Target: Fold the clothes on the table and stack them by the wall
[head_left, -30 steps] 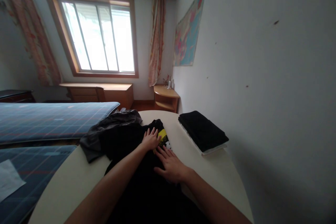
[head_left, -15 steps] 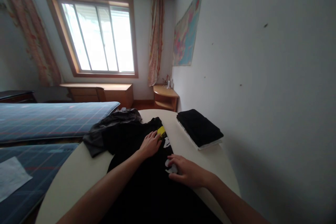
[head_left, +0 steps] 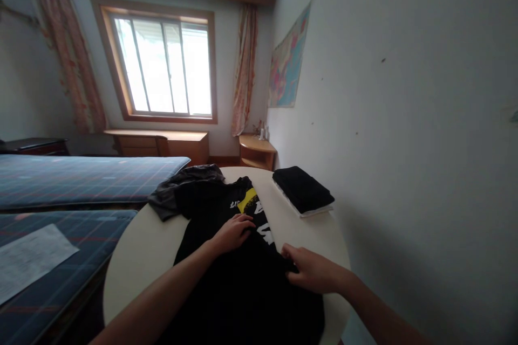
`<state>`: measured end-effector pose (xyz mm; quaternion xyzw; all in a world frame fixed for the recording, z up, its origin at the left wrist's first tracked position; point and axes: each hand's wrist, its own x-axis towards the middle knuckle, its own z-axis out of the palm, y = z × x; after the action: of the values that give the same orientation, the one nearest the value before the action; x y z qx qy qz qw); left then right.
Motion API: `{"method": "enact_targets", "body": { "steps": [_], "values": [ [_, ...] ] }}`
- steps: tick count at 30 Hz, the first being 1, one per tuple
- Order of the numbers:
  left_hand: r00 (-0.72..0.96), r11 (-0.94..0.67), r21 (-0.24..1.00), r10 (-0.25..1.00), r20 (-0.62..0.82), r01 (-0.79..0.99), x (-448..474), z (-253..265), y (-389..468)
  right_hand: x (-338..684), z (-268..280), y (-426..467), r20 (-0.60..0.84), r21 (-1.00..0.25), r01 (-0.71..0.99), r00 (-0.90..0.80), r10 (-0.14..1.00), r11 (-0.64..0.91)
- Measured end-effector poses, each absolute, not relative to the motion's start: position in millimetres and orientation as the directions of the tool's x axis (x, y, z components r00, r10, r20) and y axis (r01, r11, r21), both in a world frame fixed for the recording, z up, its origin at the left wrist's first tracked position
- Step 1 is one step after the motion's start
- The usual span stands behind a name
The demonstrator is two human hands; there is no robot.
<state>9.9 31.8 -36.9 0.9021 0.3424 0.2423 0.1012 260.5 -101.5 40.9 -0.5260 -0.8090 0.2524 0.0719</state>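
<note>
Black matte shirt [head_left: 243, 291] lies spread across the round table [head_left: 133, 280], which is smooth and pale; yellow-and-white print [head_left: 248, 199] toward table's far edge. I see left hand [head_left: 234, 233] mid-table, fingers bent on the cloth; can't tell if it grips. Right hand [head_left: 305, 268] pinches shirt's edge, table's right side. Squared folded stack [head_left: 303, 188] at table's far right, crumpled grey fabric [head_left: 164, 199] far left.

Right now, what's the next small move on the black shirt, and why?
Probably smooth the black shirt just below the white print, which seems partly hidden by a fold; the left hand is on the black shirt and the right hand at its right edge.
</note>
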Motion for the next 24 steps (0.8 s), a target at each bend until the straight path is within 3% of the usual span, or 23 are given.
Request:
{"method": "enact_targets", "body": {
  "steps": [4,7,9,10,12,15,18,21,24],
  "values": [
    [0.628,-0.751,0.363,0.66,0.413,0.551,13,-34,22,254,71,-123,-0.299,-0.627,0.75,-0.483,0.823,0.213],
    [0.627,-0.747,0.358,0.664,0.407,0.559,12,-31,17,246,85,-130,-0.574,-0.716,0.698,-0.599,0.559,0.013],
    [0.636,-0.738,0.345,0.675,0.374,0.58,9,-31,15,242,84,-127,-0.632,-0.729,0.684,-0.658,0.408,-0.027],
    [0.635,-0.725,0.337,0.689,0.35,0.601,7,-32,13,240,81,-124,-0.621,-0.729,0.684,-0.658,0.425,-0.006],
    [0.608,-0.673,0.321,0.74,0.288,0.666,4,-36,10,238,69,-112,-0.533,-0.682,0.728,-0.562,0.632,0.072],
    [0.55,-0.577,0.306,0.816,0.179,0.757,3,-40,1,238,46,-88,-0.206,-0.427,0.893,-0.247,0.947,0.14],
    [0.527,-0.535,0.294,0.843,0.113,0.792,7,-40,-15,234,27,-62,-0.013,-0.201,0.979,-0.019,1.0,0.016],
    [0.498,-0.503,0.291,0.862,0.095,0.814,13,-38,-33,224,14,-42,-0.029,-0.159,0.982,0.094,0.995,-0.097],
    [0.474,-0.484,0.303,0.873,0.112,0.821,21,-40,-49,214,5,-30,-0.001,-0.148,0.982,0.117,0.993,-0.116]
  ]
}}
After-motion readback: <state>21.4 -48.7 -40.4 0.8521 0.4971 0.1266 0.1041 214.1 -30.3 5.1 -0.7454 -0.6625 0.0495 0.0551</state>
